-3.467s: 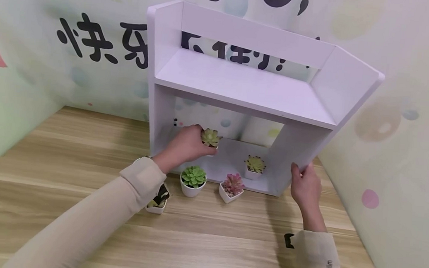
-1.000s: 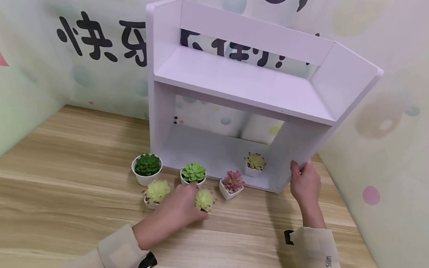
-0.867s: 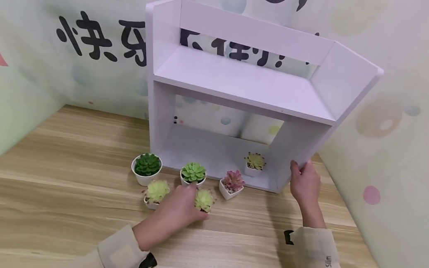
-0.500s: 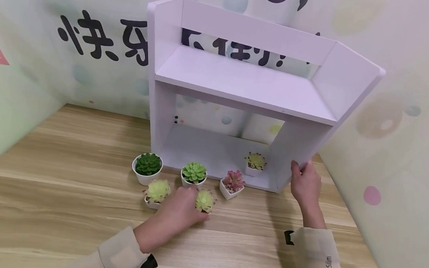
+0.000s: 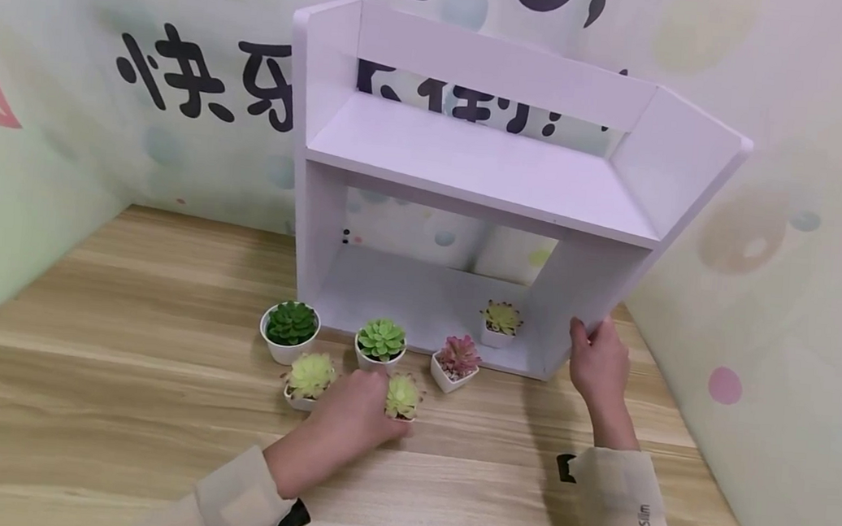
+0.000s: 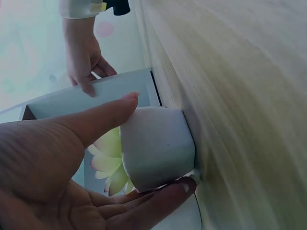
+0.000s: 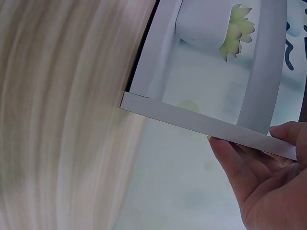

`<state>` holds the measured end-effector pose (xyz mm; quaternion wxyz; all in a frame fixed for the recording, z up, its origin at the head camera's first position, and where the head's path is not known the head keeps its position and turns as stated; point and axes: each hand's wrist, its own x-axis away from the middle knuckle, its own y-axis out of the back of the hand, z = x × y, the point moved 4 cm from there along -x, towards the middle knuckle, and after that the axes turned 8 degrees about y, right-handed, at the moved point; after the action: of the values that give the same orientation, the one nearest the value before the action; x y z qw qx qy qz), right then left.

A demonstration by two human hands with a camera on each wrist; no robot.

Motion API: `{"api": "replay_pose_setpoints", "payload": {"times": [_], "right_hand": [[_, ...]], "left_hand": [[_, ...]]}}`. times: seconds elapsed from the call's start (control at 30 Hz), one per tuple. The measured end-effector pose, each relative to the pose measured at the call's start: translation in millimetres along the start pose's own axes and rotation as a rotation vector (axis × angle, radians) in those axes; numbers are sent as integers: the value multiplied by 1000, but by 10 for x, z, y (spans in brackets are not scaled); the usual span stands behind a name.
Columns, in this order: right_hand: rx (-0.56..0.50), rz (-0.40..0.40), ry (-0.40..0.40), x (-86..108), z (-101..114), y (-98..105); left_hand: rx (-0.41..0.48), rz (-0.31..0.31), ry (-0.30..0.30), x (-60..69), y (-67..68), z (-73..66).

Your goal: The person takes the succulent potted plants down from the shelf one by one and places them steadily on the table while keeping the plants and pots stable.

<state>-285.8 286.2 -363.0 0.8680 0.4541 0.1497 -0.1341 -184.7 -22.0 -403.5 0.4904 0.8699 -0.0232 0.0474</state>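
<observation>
My left hand (image 5: 347,421) holds a small potted succulent (image 5: 403,397), pale green with pinkish tips, low over the wooden table. Up close in the left wrist view, thumb and fingers pinch its white angular pot (image 6: 158,146), whose base is at or just above the tabletop. On the right, my right hand (image 5: 599,365) grips the edge of the white shelf unit's (image 5: 485,178) side panel, thumb on one face and fingers on the other in the right wrist view. A second yellow-green succulent (image 5: 500,321) stands on the unit's bottom board, towards the right.
Several other potted succulents stand in front of the unit: a dark green one (image 5: 290,331), a bright green one (image 5: 380,342), a pink one (image 5: 455,363) and a pale green one (image 5: 308,379). Walls rise behind and on both sides of the table (image 5: 125,405).
Since 3.5 s ago, my left hand has come out of the shelf unit with a succulent and down to the table in front. Over the last second both hands have stayed almost still.
</observation>
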Motion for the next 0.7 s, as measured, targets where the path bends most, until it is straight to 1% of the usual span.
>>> {"api": "replay_pose_setpoints", "payload": {"times": [0.07,0.17,0.3,0.47,0.6,0.7], "right_hand": [[-4,2,2,-5,0,-4],[-3,0,10,-13,-2,-7],[1,-8,8,-16,-14,-8],[9,-9,9,-18,-7,-12],[10,-10,10,-19,-7,-13],[13,-11,11,-16,-18,-10]], "left_hand": [[20,18,4,12,15,1],[25,24,-7,45,66,-12],[4,19,-25,126,186,-56],[-5,-9,-36,217,379,-133],[0,-34,-55,218,493,-204],[2,-52,-98,175,533,-252]]}}
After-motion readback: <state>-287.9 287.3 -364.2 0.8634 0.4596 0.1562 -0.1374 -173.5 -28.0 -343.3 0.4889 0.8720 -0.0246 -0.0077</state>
